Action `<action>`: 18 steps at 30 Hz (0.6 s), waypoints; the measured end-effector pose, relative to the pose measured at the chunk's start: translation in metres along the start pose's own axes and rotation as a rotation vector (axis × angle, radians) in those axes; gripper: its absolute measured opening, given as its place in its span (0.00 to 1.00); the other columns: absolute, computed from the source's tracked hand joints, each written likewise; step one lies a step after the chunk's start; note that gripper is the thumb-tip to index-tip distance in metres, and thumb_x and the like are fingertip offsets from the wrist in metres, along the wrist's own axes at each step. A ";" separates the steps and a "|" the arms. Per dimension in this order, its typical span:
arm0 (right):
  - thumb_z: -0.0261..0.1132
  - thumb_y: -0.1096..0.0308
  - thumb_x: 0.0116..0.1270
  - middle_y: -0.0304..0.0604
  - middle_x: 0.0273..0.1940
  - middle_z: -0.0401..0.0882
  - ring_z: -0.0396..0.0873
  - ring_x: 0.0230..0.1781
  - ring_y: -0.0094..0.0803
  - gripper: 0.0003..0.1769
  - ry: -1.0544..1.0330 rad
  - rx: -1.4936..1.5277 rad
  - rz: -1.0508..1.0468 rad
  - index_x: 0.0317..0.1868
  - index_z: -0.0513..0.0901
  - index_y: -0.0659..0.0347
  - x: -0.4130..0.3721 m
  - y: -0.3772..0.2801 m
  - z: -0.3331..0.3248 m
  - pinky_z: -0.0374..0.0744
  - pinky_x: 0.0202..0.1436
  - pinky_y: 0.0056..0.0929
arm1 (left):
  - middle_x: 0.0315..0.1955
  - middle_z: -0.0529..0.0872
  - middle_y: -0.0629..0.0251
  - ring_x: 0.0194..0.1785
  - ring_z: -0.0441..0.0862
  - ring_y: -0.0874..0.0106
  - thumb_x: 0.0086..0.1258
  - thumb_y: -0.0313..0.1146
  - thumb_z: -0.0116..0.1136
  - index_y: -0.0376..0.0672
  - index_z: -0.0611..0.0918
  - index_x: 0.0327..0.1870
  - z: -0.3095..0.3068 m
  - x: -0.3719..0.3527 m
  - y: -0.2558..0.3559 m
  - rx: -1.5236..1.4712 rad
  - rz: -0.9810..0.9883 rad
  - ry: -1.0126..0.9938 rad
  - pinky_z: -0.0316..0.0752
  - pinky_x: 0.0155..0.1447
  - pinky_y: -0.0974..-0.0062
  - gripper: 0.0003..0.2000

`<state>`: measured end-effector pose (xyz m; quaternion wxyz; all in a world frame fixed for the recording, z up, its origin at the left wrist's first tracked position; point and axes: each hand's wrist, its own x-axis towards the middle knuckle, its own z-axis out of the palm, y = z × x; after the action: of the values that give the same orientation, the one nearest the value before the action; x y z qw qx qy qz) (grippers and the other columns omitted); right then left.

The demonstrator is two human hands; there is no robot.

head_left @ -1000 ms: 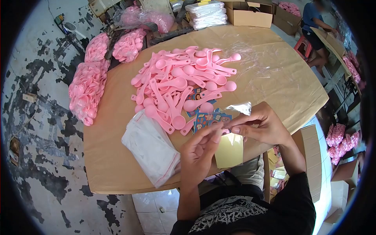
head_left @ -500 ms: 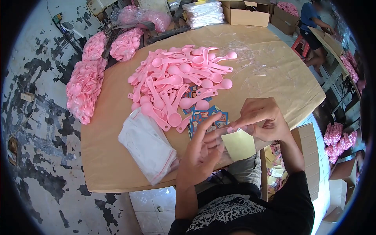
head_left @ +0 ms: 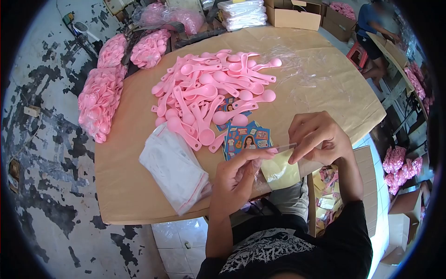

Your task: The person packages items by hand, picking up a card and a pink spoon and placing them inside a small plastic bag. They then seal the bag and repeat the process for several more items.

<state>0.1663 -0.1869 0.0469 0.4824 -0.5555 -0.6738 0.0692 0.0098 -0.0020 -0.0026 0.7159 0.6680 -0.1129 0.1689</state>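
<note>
Between my hands is a clear plastic bag with a pale yellow card (head_left: 281, 173) inside it. My left hand (head_left: 238, 179) pinches the left side of the bag, and a bit of pink shows at its fingertips. On the bag's upper right edge, the bent thumb and fingers of my right hand (head_left: 320, 139) are closed. Just beyond the bag lie blue printed cards (head_left: 248, 138) in a small stack. A large heap of pink measuring spoons (head_left: 204, 88) spreads over the table behind them. To the left of my left hand rests a pack of clear plastic bags (head_left: 172, 167).
Brown paper covers the table (head_left: 334, 102). Bulging bags of pink spoons (head_left: 100, 100) line its left edge. Below my right arm stands a carton (head_left: 364, 186) with packed items inside. Loose plastic scraps (head_left: 302, 69) lie at the back. Another person (head_left: 371, 32) sits far right.
My left fingers, spread before, have closed onto the bag. My right hand's fingertips have moved right along the bag's top edge, and the blue cards are less covered.
</note>
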 end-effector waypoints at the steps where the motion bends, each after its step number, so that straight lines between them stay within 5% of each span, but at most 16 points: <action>1: 0.65 0.81 0.46 0.39 0.27 0.84 0.79 0.34 0.36 0.15 -0.004 -0.014 0.005 0.35 0.90 0.57 0.000 -0.001 -0.001 0.77 0.39 0.32 | 0.49 0.84 0.57 0.40 0.76 0.84 0.76 0.22 0.45 0.32 0.80 0.50 0.001 0.000 -0.001 0.007 0.015 0.013 0.70 0.44 0.86 0.10; 5: 0.63 0.82 0.47 0.39 0.28 0.84 0.79 0.33 0.36 0.14 0.014 -0.062 0.019 0.33 0.89 0.59 -0.001 -0.002 -0.002 0.77 0.40 0.32 | 0.48 0.84 0.53 0.48 0.83 0.70 0.76 0.23 0.46 0.31 0.80 0.48 0.001 -0.002 0.003 0.088 -0.052 0.048 0.79 0.51 0.70 0.09; 11: 0.61 0.83 0.48 0.39 0.29 0.84 0.80 0.34 0.39 0.12 0.042 -0.064 0.023 0.32 0.86 0.61 -0.001 0.002 0.000 0.78 0.40 0.34 | 0.43 0.86 0.56 0.29 0.76 0.84 0.74 0.24 0.48 0.32 0.80 0.44 0.009 0.000 0.005 -0.070 0.031 0.120 0.72 0.34 0.85 0.08; 18: 0.58 0.83 0.50 0.43 0.32 0.83 0.83 0.36 0.40 0.12 0.064 -0.128 0.105 0.35 0.81 0.63 0.000 0.001 0.005 0.79 0.39 0.33 | 0.40 0.86 0.57 0.42 0.86 0.74 0.63 0.18 0.61 0.33 0.77 0.35 0.013 0.000 -0.001 0.045 0.041 0.175 0.85 0.43 0.77 0.05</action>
<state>0.1629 -0.1847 0.0438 0.4629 -0.6217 -0.6310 0.0334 0.0109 -0.0152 -0.0022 0.7041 0.6643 -0.0597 0.2436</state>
